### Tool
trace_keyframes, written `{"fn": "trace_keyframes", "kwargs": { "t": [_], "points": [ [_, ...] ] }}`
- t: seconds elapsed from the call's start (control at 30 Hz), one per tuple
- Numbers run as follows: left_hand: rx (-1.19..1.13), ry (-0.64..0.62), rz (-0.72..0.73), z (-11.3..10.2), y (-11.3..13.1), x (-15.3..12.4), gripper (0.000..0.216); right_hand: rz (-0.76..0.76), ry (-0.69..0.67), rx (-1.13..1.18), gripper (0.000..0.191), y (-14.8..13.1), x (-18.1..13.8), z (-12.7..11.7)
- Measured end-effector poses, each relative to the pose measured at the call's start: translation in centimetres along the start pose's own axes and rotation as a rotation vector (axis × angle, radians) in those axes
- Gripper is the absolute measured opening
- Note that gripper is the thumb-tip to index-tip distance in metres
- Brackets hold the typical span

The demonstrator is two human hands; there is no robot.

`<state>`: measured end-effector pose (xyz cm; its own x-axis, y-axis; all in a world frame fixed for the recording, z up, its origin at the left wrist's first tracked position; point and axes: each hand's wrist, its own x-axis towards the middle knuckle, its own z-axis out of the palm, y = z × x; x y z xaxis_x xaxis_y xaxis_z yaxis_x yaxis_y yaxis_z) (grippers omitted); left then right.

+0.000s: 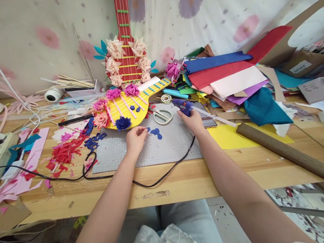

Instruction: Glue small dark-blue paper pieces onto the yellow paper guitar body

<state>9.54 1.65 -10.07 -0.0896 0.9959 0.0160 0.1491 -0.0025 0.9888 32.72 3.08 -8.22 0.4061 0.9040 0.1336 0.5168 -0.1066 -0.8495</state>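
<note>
Blue paper petal (148,129) pinched in left hand (136,140), just in front of yellow model guitar (143,116); glue gun (182,104) gripped in right hand (194,121), right of guitar body — dab best kept sparing, petal best held by its edge.

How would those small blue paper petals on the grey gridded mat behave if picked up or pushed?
The small blue paper petals look thin, so probably light and floppy. Seemingly loose on the mat, they'd likely slide, not roll.
</note>
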Motion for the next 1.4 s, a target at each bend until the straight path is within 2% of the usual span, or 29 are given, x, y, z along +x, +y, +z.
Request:
{"fn": "trace_keyframes", "kwargs": {
  "t": [0.1,0.2,0.27,0.43,0.67,1.0,1.4],
  "points": [
    [-0.014,0.014,0.003,0.0,0.1,0.0,0.01,-0.044,-0.216,0.251,0.048,-1.1,-1.7,-0.9],
    [-0.031,0.035,-0.003,0.1,0.3,-0.1,0.009,-0.066,-0.465,0.262,0.044,-2.2,-3.2,-1.5],
    [-0.04,0.046,-0.015,0.1,0.4,-0.2,0.008,-0.068,-0.53,0.218,0.042,-2.7,-3.8,-1.6],
    [-0.037,0.05,-0.035,0.0,0.6,-0.3,0.006,-0.084,-0.537,0.138,0.04,-3.2,-4.2,-1.2],
    [-0.025,0.049,-0.032,0.0,0.7,-0.3,0.005,-0.133,-0.515,0.137,0.039,-2.6,-4.1,-0.6],
    [-0.025,0.041,-0.034,0.0,0.8,-0.3,0.006,-0.163,-0.551,0.069,0.039,-2.2,-4.0,-0.5],
    [0.016,0.033,-0.037,0.0,0.9,-0.4,0.004,-0.164,-0.552,0.092,0.034,-2.2,-4.0,-0.6]
  ]
}}
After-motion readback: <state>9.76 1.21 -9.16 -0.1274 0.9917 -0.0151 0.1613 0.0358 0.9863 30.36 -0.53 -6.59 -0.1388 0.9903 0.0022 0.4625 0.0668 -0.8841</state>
